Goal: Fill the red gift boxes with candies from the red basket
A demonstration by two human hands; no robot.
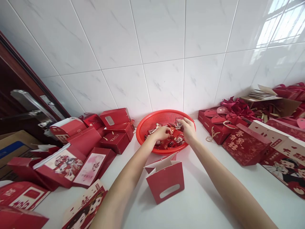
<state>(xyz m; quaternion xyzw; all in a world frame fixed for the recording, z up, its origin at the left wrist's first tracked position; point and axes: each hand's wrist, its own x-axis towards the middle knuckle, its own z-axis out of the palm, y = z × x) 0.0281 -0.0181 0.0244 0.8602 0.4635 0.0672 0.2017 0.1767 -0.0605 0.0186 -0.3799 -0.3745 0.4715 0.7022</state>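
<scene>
Both my hands reach into a red plastic basket (143, 122) that holds small wrapped candies (178, 139) in red, brown and white. My left hand (162, 133) is over the middle of the pile with its fingers curled together; what lies between the fingertips is hidden. At the basket's right side, my right hand (187, 128) has its fingers bent in and closed around a dark wrapped candy, partly covered by the fingers. Between my forearms an open-topped red paper box (165, 181) stands upright on the white table, an oval window cut in its front.
Red gift boxes (116, 141) crowd the table's left side, with a printed box (87, 205) near my left forearm. On the right are more red boxes (245, 143), ribbons (238, 106) and a cardboard carton (288, 106). A tiled wall (164, 82) rises behind; a door handle (35, 101) is at left.
</scene>
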